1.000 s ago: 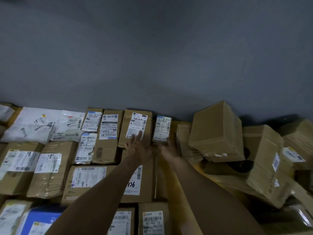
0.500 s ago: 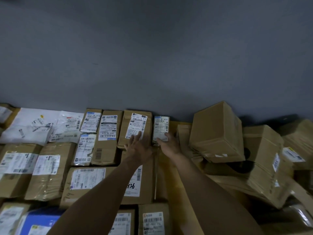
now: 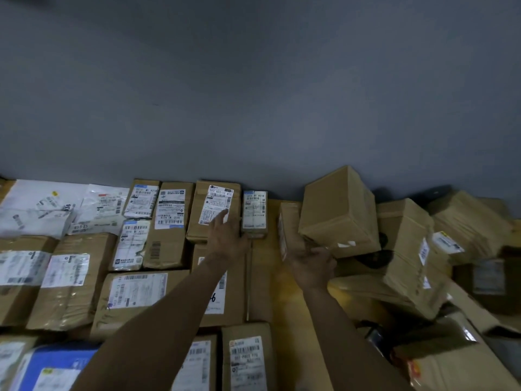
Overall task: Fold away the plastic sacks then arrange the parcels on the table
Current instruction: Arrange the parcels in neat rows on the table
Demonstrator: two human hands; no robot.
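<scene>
Grey wall (image 3: 253, 94) behind yellow tabletop (image 3: 293, 306) | right-side heap (image 3: 408, 249) dim, blurred, cut off by the frame | parcels (image 3: 135, 294) sealed, rowed label-up at left | my left hand (image 3: 225, 238) flat, fingers straight on labelled parcel (image 3: 214, 204) | my right hand (image 3: 313, 262) spread, palm up, by tilted box (image 3: 338, 210); contact unclear

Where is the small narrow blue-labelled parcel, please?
Head view: the small parcel lies mid-frame in the back row by the wall, right of the larger parcel the left hand touches.

parcels (image 3: 166, 221): brown cardboard, taped | mailers (image 3: 36, 207): white plastic | wall (image 3: 253, 94): matt grey
</scene>
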